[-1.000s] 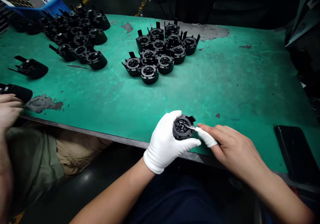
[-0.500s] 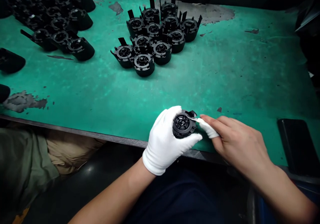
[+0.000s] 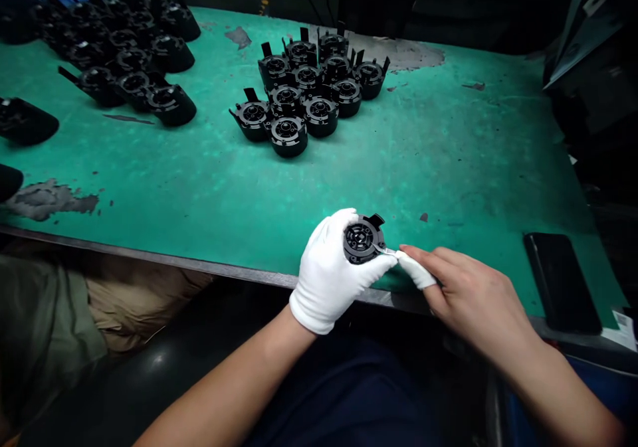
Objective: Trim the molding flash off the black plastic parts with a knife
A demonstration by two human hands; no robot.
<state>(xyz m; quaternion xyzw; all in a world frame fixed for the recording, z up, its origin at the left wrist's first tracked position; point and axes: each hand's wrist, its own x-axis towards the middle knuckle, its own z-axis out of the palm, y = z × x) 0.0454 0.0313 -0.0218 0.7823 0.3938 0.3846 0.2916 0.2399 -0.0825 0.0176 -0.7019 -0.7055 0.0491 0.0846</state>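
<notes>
**Black round part held at the edge of a worn green surface**

A green surface (image 3: pixel 448 161), its coating scraped away in grey patches, stretches ahead of both hands. Far ahead and to the left of the hands lies a large heap of black parts (image 3: pixel 124 55); straight ahead, well apart from the hands, sits a tight cluster of round black parts (image 3: pixel 309 91). A dark flat phone (image 3: pixel 561 281) lies on the surface just to the right of the right hand. Another person's clothed lap (image 3: pixel 50 321) shows below the surface edge, far to the left. The left hand (image 3: pixel 331 274), in a white glove, is closed around a round black part (image 3: pixel 363 240) at the near edge of the surface, fingers curled behind it and thumb under it. The bare right hand (image 3: pixel 468 294), its forefinger wrapped in white, pinches a small metal blade (image 3: pixel 385 250) whose tip touches the part's rim.
</notes>
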